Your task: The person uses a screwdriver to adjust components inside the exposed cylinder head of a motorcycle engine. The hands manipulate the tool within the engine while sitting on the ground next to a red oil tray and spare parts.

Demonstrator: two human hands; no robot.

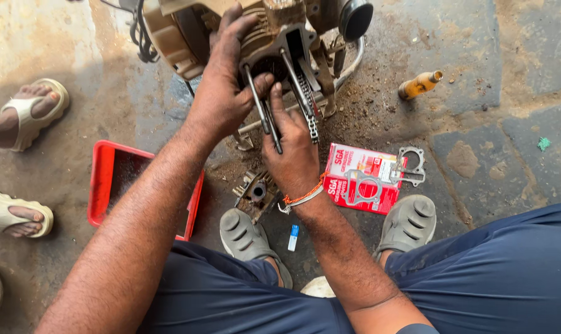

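Both hands work at the engine block (274,37): the left hand (228,93) grips its casing, the right hand (293,148) clamps a long stud (259,99); a gasket packet (361,179) lies on the floor.

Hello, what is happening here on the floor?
A person squats over a small engine on the ground. The left hand rests on the engine block; the right hand has its fingers at the long studs beside the chain. A red tray, a removed metal part, a red packet with gaskets and a bottle lie around.
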